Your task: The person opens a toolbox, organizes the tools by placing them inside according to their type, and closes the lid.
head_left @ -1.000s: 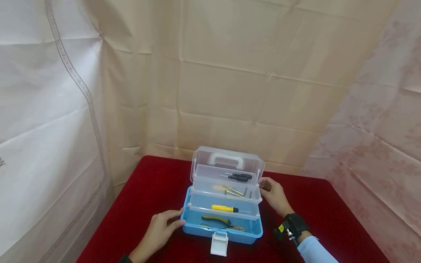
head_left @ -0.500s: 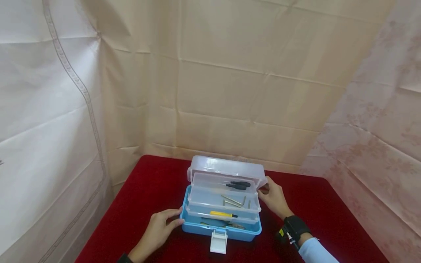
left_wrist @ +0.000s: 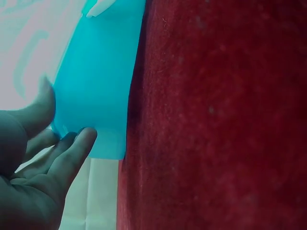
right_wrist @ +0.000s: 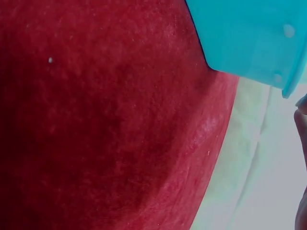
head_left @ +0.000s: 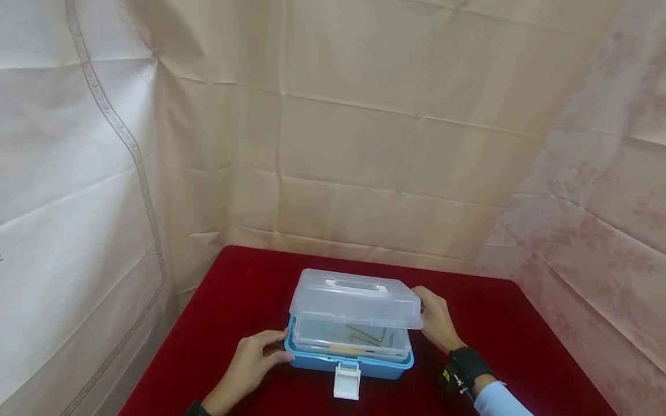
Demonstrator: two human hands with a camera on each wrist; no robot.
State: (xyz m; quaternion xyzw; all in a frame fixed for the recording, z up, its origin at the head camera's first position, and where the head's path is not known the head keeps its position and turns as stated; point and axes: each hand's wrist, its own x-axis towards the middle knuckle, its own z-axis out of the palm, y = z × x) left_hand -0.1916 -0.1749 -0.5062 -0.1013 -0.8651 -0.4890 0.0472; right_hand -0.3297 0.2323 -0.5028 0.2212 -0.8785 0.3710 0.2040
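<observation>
A light-blue toolbox (head_left: 377, 368) with a clear lid (head_left: 356, 299) sits on the table, the lid tilted partway down over its trays. My left hand (head_left: 251, 359) holds the box's left front corner between thumb and fingers; the left wrist view shows those fingertips against the blue wall (left_wrist: 98, 81). At the lid's right end my right hand (head_left: 439, 319) grips its edge, with only a little of that hand showing in the right wrist view. Hex keys (head_left: 370, 334) lie in a clear tray (head_left: 319, 334), and a yellow screwdriver handle (head_left: 347, 350) shows below. The black screwdrivers are hidden under the lid.
A white latch (head_left: 347, 381) hangs open at the box's front. Red cloth (head_left: 250, 289) covers the table. Beige sheeting (head_left: 354, 144) rises behind it, with pale curtains (head_left: 598, 231) at the sides.
The lid has swung forward and down from upright, with my right hand moving along on its edge. The clear trays have folded down into the box, covering the pliers. My left hand stays at the corner.
</observation>
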